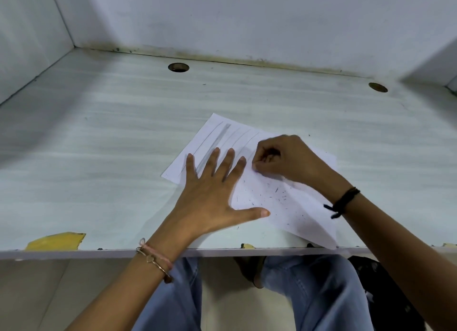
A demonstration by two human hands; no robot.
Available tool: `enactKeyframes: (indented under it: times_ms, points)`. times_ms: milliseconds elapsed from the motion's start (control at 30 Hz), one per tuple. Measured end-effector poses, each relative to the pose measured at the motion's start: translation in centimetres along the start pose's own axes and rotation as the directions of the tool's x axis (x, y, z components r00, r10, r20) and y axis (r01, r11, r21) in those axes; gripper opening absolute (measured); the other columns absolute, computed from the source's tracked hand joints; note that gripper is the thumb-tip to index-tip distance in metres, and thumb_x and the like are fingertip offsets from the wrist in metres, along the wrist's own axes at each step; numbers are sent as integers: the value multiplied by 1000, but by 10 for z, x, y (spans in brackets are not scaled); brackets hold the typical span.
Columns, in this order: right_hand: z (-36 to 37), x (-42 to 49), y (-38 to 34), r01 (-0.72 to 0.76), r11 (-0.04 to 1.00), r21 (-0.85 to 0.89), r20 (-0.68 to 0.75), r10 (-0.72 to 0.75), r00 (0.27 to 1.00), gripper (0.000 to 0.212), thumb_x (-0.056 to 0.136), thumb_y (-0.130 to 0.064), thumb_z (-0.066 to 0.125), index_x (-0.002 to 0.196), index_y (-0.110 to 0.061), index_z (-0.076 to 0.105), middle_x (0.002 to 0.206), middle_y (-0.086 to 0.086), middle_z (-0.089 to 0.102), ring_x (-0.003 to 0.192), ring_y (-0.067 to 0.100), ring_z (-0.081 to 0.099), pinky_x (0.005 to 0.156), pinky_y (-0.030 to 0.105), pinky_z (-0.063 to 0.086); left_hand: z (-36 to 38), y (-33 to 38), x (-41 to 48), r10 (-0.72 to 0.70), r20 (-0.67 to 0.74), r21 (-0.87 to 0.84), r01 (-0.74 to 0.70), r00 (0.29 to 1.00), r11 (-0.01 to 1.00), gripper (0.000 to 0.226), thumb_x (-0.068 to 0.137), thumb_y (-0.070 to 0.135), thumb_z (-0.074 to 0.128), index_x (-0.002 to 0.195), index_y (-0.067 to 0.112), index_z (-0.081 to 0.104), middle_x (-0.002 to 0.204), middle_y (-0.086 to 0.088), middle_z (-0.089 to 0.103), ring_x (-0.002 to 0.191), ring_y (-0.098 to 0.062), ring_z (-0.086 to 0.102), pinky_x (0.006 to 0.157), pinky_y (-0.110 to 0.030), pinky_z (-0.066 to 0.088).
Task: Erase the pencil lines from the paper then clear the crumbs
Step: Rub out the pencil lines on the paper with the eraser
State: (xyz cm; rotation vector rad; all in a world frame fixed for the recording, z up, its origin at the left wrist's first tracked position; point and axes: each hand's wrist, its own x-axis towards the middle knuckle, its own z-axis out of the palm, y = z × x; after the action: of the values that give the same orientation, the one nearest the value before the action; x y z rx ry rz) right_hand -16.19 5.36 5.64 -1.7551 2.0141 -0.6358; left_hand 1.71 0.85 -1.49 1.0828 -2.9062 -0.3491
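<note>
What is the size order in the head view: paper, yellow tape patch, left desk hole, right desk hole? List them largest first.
1. paper
2. yellow tape patch
3. left desk hole and right desk hole: nearly alike, and the wide-angle view makes ranking them unsure.

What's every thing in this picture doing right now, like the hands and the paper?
White sheet of paper: lying on the pale desk, near corner at the front edge.
Grey pencil lines: not yet erased on the far part.
Dark eraser crumbs: scattered on the paper's near part.
Left hand: flat, fingers spread, pressing the paper.
Right hand: fingers curled down at the paper; what they hold is hidden.
</note>
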Motion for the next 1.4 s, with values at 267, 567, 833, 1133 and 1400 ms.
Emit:
enactKeyframes:
  times_ms: [267, 567, 833, 1133, 1400]
  points:
    - [8, -13, -9, 51, 999, 19, 145, -53, 988, 5, 76, -8, 73, 77, -14, 74, 71, -4, 70, 58, 1, 59, 60, 14, 48, 3, -1, 2, 6, -18, 0, -6, 1000, 1000, 112, 63, 98, 12, 151, 38, -20, 159, 10, -28, 143, -16, -33, 111, -63, -18]
    - [12, -13, -13, 42, 999, 22, 151, -45, 988, 6, 76, -10, 73, 79, -15, 75, 74, -4, 73, 63, 1, 61, 65, 13, 49, 3, -1, 1, 10, -24, 8, -9, 1000, 1000, 112, 63, 98, 12, 152, 37, -19, 159, 8, -27, 144, -17, -32, 112, -63, -16]
    - [13, -24, -23, 59, 998, 32, 263, -65, 963, 6, 77, -9, 73, 79, -14, 75, 68, -4, 70, 58, 0, 59, 61, 13, 47, 3, -1, 2, 14, -22, 10, -14, 1000, 1000, 112, 63, 98, 11, 152, 37, -18, 160, 8, -27, 144, -18, -32, 111, -64, -16]
    - [10, -21, -12, 93, 996, -3, 132, -92, 987, 8, 75, -8, 73, 78, -15, 75, 73, -3, 72, 64, 4, 63, 68, 22, 53, 1, 0, 1, 5, -7, 10, -5, 1000, 1000, 112, 64, 98, 13, 151, 36, -20, 158, 8, -29, 143, -17, -34, 111, -64, -17]
    - [1, -10, 3, 9, 1000, 0, -16, -9, 1000, 11, 73, -6, 71, 72, -17, 72, 69, -6, 69, 60, 6, 60, 67, 27, 52, 1, 0, 0, -3, -5, -3, 3, 1000, 1000, 110, 66, 96, 17, 151, 38, -19, 158, 9, -29, 143, -17, -33, 112, -63, -17]
